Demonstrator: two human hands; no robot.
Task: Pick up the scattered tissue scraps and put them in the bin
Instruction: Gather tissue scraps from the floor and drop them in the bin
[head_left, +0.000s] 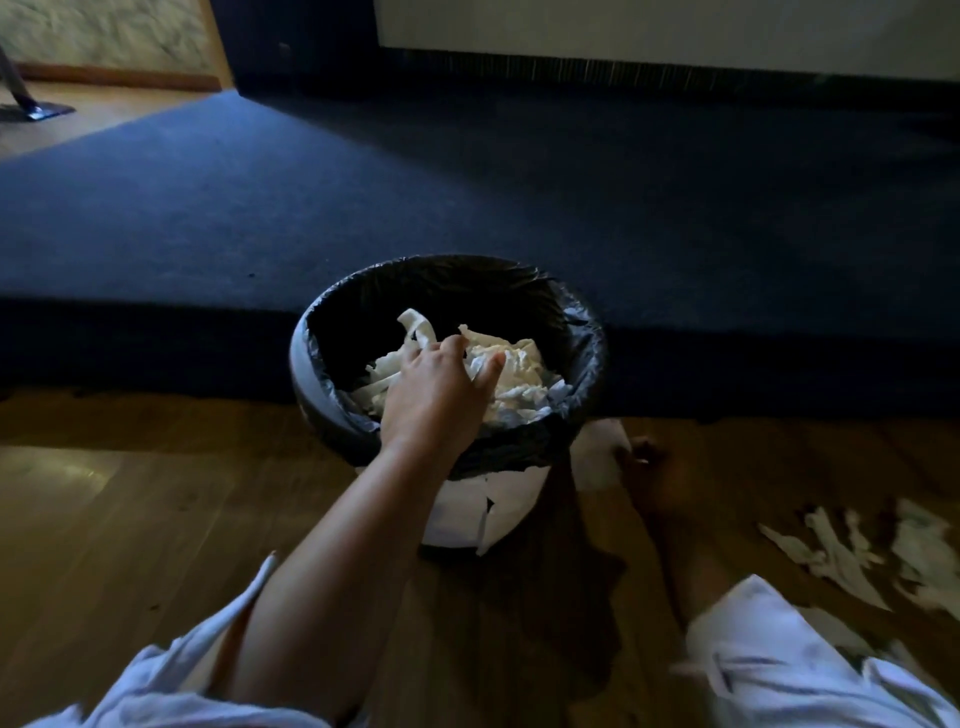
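Reaching into the bin with the left hand, fingers half-curled round a wad of tissue scraps atop the pile inside. Probably best spreading the fingers fully, low within the bin's rim, letting nothing drift out. Leaving loose scraps on the floor right of the bin; resting the right hand just right of the bin, grip too dark for telling.

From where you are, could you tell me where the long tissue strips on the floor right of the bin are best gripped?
Probably come down from above with the right hand, the nearer one, and pinch the tissue strips at their overlapping middle. They lie flat and thin on the wooden floor, so no edge offers a side grip.
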